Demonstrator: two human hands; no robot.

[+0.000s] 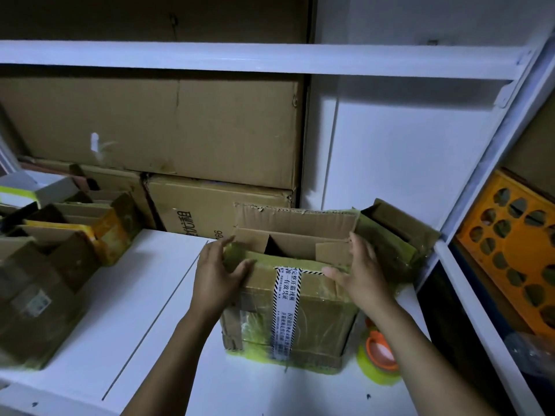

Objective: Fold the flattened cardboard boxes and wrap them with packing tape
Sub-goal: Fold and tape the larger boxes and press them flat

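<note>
1. Box (pixel 300 310) stands open-topped mid-tabletop (pixel 135 325), tape roll (pixel 378 352) just right, within reach.
2. Its near flap (pixel 285 261) is clasped by left grip (pixel 219 277) and right grip (pixel 360 271), thumbs in front, likely to fold it shut.

Cardboard box (pixel 300 319): upright mid-shelf, top open, far flap standing up, printed white strip down its near face.
Left hand (pixel 217 274): grips the near left top corner, thumb on the near face.
Right hand (pixel 357 271): holds the near right top corner.
Tape roll (pixel 380 355): yellow-green, orange core, just right of the box.
White shelf (pixel 135 310): carries it all.
Cartons (pixel 180 130): 2 stacked, far left.
Orange crate (pixel 510 244): right.
</note>
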